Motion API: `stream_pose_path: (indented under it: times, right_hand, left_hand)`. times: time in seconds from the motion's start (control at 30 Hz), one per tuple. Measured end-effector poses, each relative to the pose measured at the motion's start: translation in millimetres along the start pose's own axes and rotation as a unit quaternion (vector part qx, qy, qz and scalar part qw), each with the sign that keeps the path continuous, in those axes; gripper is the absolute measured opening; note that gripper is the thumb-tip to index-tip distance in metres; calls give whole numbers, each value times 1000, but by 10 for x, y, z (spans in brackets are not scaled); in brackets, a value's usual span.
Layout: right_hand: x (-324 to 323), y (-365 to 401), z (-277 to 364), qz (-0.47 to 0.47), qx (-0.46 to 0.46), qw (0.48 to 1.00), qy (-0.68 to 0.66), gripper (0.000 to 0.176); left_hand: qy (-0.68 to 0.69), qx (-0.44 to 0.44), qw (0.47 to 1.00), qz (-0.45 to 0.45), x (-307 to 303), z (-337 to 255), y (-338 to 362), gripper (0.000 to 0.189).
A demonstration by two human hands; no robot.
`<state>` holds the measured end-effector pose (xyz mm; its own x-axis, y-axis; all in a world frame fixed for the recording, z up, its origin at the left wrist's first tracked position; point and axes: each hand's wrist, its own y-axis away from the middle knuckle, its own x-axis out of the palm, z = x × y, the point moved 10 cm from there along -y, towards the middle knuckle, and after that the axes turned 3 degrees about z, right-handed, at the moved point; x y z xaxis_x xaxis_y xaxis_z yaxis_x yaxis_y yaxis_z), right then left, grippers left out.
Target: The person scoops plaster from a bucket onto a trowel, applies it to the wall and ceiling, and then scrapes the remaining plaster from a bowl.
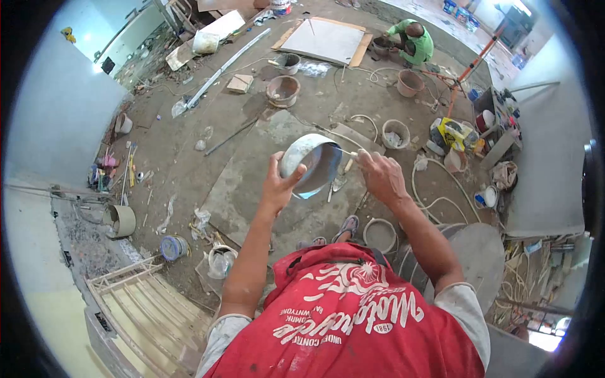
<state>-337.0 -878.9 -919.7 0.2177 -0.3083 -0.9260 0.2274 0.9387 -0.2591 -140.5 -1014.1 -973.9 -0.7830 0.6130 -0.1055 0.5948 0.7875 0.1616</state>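
Observation:
My left hand grips the rim and side of a whitish, stained round bucket, tilted so that its mouth faces right. Its inner wall looks grey and smeared, with a bluish lower edge. In my right hand, the fingers are closed around a hand tool with a pale handle. A thin metal shank runs from it to the bucket's rim; I cannot make out the blade. Both hands are raised above the floor in front of my body. Below the bucket, a small trowel lies on the floor.
Several buckets stand around, including a grey one near my feet and a whitish one ahead. A hose curls at right. A person in green crouches far off beside a large pale tile. A slatted wooden frame lies left.

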Motion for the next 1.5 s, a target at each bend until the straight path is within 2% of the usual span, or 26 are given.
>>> stream_pose_path:
  times: [0.07, 0.1, 0.17, 0.2, 0.27, 0.33, 0.4, 0.47, 0.53, 0.6, 0.67, 0.7, 0.73, 0.8, 0.83, 0.9, 0.93, 1.0, 1.1, 1.23, 1.3, 1.33, 1.4, 1.43, 1.47, 1.5]
  right_hand:
    - [31, -117, -169, 12, 10, 999, 34, 24]
    - [129, -113, -278, 46, 33, 998, -7, 22]
    - [285, -8, -417, 78, 73, 987, -120, 21]
    - [334, 21, -452, 80, 73, 987, -122, 21]
    - [634, 122, -680, 117, 152, 958, -211, 22]
    - [850, 223, -693, 101, 152, 949, -258, 24]
    - [1289, 379, -683, 153, 196, 875, -416, 26]
    - [1237, 352, -538, 113, 163, 874, -444, 27]
    - [1261, 463, -328, 231, 288, 758, -538, 25]
    - [1306, 456, -216, 244, 252, 745, -567, 23]
    - [1241, 489, 43, 280, 286, 626, -669, 20]
    - [1249, 486, 135, 288, 289, 591, -696, 19]
    - [1221, 462, 181, 289, 287, 591, -696, 19]
    - [1162, 473, 366, 294, 311, 452, -782, 22]
    - [1169, 473, 386, 294, 309, 453, -783, 22]
    - [1166, 486, 463, 294, 303, 385, -821, 28]
    - [1170, 485, 437, 293, 302, 387, -820, 28]
    - [1121, 542, 523, 337, 273, 330, -839, 35]
    - [1101, 634, 474, 360, 316, 342, -808, 38]
    - [1102, 707, 308, 337, 298, 335, -828, 36]
    - [973, 657, 207, 303, 257, 399, -826, 28]
    - [994, 647, 172, 300, 257, 399, -827, 28]
    - [848, 459, -245, 152, 214, 680, -684, 18]
    - [729, 423, -309, 126, 207, 737, -631, 16]
    - [758, 409, -283, 123, 211, 736, -632, 16]
    - [539, 319, -320, 25, 156, 852, -499, 19]
  left_hand:
    - [20, 45, 999, -2, 82, -237, -18, 80]
    - [21, 50, 999, -5, 131, -306, -98, 80]
    - [-23, 135, 990, -34, 181, -512, -120, 87]
    - [-24, 133, 990, -35, 219, -491, -148, 87]
    - [37, 127, 991, 6, 354, -413, -235, 89]
    - [50, 139, 989, -2, 383, -371, -315, 90]
    - [64, 147, 987, -7, 415, -324, -356, 91]
    - [84, 158, 984, -1, 418, -331, -399, 92]
    - [78, 166, 983, -7, 416, -379, -414, 92]
    - [72, 175, 982, -15, 405, -417, -434, 93]
    - [78, 203, 976, -24, 389, -473, -447, 94]
    - [77, 204, 976, -26, 382, -476, -448, 94]
    - [82, 210, 973, -44, 334, -484, -439, 94]
    - [86, 218, 970, -60, 294, -472, -441, 95]
    - [105, 225, 967, -49, 309, -447, -443, 97]
    - [124, 233, 964, -36, 354, -451, -427, 99]
    - [129, 238, 962, -35, 376, -480, -409, 100]
    - [136, 243, 960, -33, 403, -494, -349, 101]
    - [147, 239, 960, -6, 432, -485, -324, 102]
    - [158, 233, 960, -12, 434, -363, -302, 100]
    - [193, 217, 957, -10, 427, -239, -290, 99]
    - [207, 198, 958, -33, 368, -133, -324, 98]
    - [219, 176, 958, -52, 355, -53, -321, 96]
    - [244, 143, 957, -58, 382, -20, -303, 92]
    - [269, 109, 955, -63, 420, 26, -296, 88]
    - [269, 107, 955, -59, 480, 46, -307, 88]
